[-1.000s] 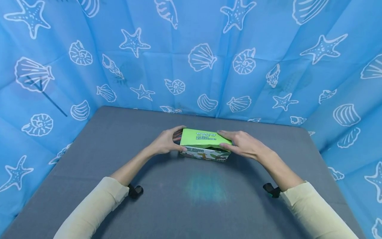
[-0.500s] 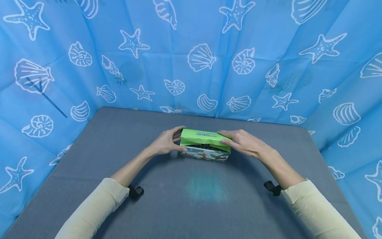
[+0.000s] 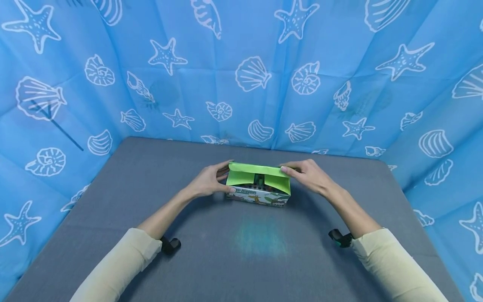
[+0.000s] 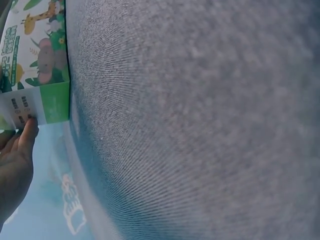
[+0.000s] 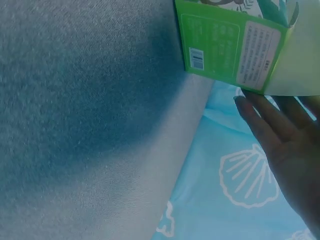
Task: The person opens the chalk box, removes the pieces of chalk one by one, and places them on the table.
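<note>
A cardboard box (image 3: 260,197) with printed animals on its front stands on the grey table. Its green lid (image 3: 260,168) is tilted up, and green inner flaps show below it with something dark between them, too small to tell. My left hand (image 3: 205,181) holds the box's left end, thumb at the front corner and fingers behind. With thumb and fingers my right hand (image 3: 311,176) pinches the lid's right edge. In the left wrist view, fingertips touch the white and green end panel (image 4: 30,107). The right wrist view has the barcoded green end (image 5: 215,47).
The grey cloth-covered table (image 3: 241,260) extends around the box. A blue curtain (image 3: 211,79) with white shells and starfish hangs behind it and along both sides. Black wrist-worn devices sit at both sleeve cuffs.
The lid's front edge has swung up and back in my right hand, uncovering the inner flaps and dark interior. My left hand has kept its hold on the box's end.
</note>
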Tool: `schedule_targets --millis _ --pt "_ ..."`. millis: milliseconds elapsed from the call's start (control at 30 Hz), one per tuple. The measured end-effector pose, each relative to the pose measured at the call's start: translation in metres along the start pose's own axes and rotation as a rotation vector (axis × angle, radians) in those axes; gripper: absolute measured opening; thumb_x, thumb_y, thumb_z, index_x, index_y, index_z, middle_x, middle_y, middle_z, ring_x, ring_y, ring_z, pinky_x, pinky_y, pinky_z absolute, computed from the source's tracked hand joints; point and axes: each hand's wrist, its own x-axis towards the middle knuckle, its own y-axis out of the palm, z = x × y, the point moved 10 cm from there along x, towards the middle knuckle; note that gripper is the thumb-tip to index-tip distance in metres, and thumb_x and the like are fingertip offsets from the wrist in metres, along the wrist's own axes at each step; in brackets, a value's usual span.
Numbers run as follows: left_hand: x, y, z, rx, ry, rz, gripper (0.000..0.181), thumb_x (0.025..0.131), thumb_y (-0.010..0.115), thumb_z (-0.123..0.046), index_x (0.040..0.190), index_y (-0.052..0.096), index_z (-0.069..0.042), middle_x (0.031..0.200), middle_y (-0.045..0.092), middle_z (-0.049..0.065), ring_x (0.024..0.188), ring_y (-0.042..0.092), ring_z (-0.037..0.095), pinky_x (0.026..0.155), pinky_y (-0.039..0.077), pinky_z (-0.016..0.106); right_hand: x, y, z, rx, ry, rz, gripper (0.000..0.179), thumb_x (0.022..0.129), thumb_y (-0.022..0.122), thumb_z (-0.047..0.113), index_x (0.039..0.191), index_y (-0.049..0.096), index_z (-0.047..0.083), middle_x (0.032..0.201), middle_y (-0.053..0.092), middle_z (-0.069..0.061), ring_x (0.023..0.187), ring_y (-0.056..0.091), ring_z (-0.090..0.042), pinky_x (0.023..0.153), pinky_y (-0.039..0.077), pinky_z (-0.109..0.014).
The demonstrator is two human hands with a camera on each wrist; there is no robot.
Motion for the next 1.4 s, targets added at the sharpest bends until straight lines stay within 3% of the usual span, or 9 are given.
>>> schedule_targets --millis 100,233,400,567,767,933,1133,1233,1400 --pt "0.004 -0.001 0.011 -0.019 0.001 -0.023 0.093 0.083 0.081 -0.007 0.156 0.024 -0.002 0.159 0.027 0.022 0.137 0.042 0.039 0.107 0.043 0.043 -0.002 -0.008 -0.001 -0.013 0.009 -0.07 0.05 0.101 0.053 0.048 0.124 0.07 0.007 0.105 0.073 -0.011 0.077 0.063 -0.022 0.077 0.05 -0.041" --pt "0.002 -0.006 0.011 -0.072 0.02 -0.066 0.087 0.084 0.081 -0.009 0.155 0.031 -0.003 0.156 0.034 0.022 0.135 0.046 0.038 0.105 0.045 0.042 -0.007 -0.019 -0.003 -0.04 0.039 -0.178 0.05 0.095 0.06 0.054 0.114 0.073 0.01 0.108 0.072 -0.01 0.091 0.069 -0.027 0.081 0.055 -0.048" --pt "0.0 -0.013 0.011 -0.107 0.042 -0.132 0.079 0.082 0.083 -0.01 0.147 0.04 0.002 0.147 0.045 0.025 0.134 0.048 0.037 0.106 0.045 0.041 -0.013 -0.029 -0.006 -0.067 0.096 -0.301 0.045 0.091 0.065 0.056 0.09 0.07 0.011 0.081 0.069 -0.007 0.07 0.064 -0.022 0.068 0.052 -0.04" --pt "-0.001 -0.016 0.014 -0.09 0.031 -0.165 0.07 0.08 0.084 -0.012 0.138 0.047 0.003 0.142 0.05 0.024 0.13 0.052 0.036 0.103 0.047 0.039 -0.018 -0.028 -0.01 -0.022 0.175 -0.337 0.051 0.091 0.062 0.061 0.079 0.071 0.012 0.064 0.063 -0.004 0.057 0.055 -0.021 0.061 0.044 -0.036" --pt "0.001 -0.015 0.014 -0.053 0.027 -0.161 0.076 0.081 0.085 -0.016 0.144 0.045 0.0 0.146 0.047 0.022 0.13 0.052 0.035 0.103 0.047 0.038 -0.022 -0.025 -0.017 0.157 0.211 -0.364 0.058 0.098 0.055 0.056 0.093 0.076 0.003 0.075 0.073 -0.011 0.062 0.069 -0.019 0.069 0.057 -0.043" --pt "0.001 -0.016 0.012 -0.034 0.031 -0.152 0.08 0.081 0.084 -0.018 0.147 0.043 -0.002 0.149 0.044 0.021 0.131 0.051 0.037 0.103 0.047 0.041 -0.025 -0.026 -0.022 0.228 0.206 -0.409 0.058 0.1 0.053 0.051 0.107 0.075 -0.002 0.082 0.074 -0.016 0.066 0.071 -0.021 0.07 0.058 -0.04" --pt "0.003 -0.015 0.009 0.021 0.059 -0.136 0.083 0.081 0.085 -0.021 0.151 0.042 -0.01 0.152 0.042 0.016 0.133 0.049 0.036 0.103 0.048 0.043 -0.025 -0.024 -0.014 0.186 0.132 -0.43 0.047 0.1 0.058 0.043 0.112 0.075 0.001 0.095 0.075 -0.016 0.078 0.071 -0.033 0.069 0.057 -0.04" --pt "0.004 -0.014 0.005 0.132 0.075 -0.139 0.085 0.081 0.085 -0.03 0.152 0.041 -0.013 0.154 0.039 0.014 0.135 0.047 0.036 0.106 0.045 0.045 -0.025 -0.022 -0.01 0.131 0.091 -0.437 0.04 0.1 0.06 0.038 0.115 0.075 0.003 0.104 0.074 -0.015 0.087 0.071 -0.032 0.071 0.057 -0.043" --pt "0.006 -0.015 0.0 0.334 0.101 -0.158 0.09 0.08 0.084 -0.04 0.153 0.041 -0.012 0.162 0.023 0.016 0.132 0.047 0.041 0.107 0.042 0.052 -0.025 -0.016 -0.002 0.054 0.006 -0.407 0.032 0.099 0.064 0.027 0.121 0.072 0.005 0.119 0.07 -0.015 0.102 0.068 -0.033 0.08 0.057 -0.051"
